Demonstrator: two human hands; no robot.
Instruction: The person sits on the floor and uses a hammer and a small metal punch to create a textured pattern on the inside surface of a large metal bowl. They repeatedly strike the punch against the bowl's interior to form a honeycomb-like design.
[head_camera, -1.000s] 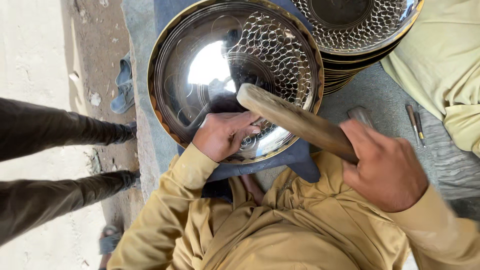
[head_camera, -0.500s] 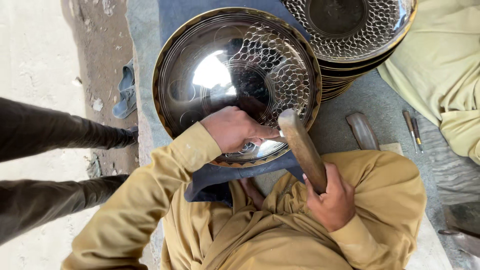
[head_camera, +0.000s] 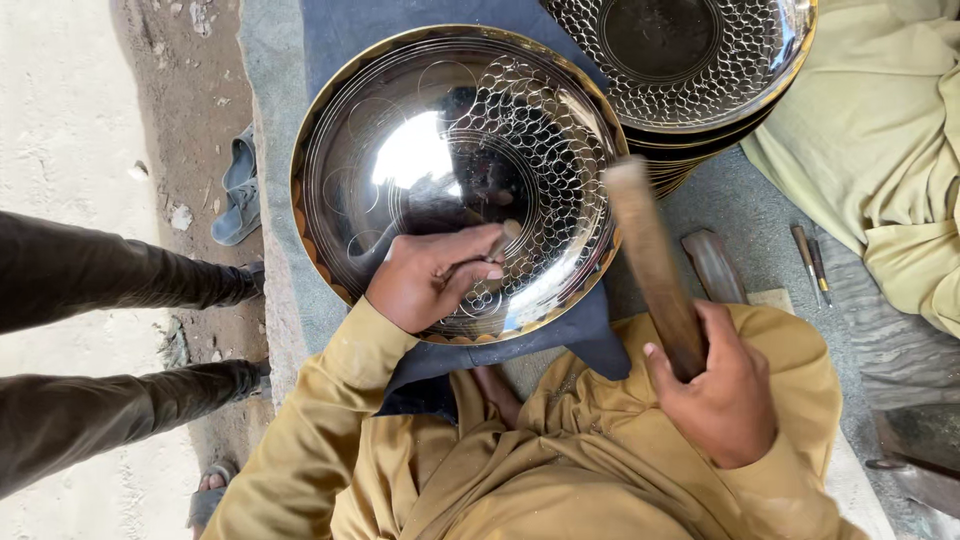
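Your left hand (head_camera: 430, 280), low in the centre of the frame, is pinched shut around a slim metal punch (head_camera: 490, 250), its tip set on the polished metal bowl (head_camera: 450, 170) that fills the upper middle. Your right hand (head_camera: 720, 385), at lower right, is wrapped tight on the foot of a wooden mallet (head_camera: 650, 260), whose head is raised just beside the bowl's right rim. The bowl, part patterned with scale-like circles, rests on a dark blue cloth (head_camera: 590, 335) over your lap. It looks stiff, thin-walled and slick, likely to slide or dent under a stray blow; the gilt rim seems the safest place to grip it. A stack of finished bowls (head_camera: 700, 60) sits at upper right, small tools (head_camera: 810, 260) lie at right, and another person's legs (head_camera: 120, 280) stand at left.
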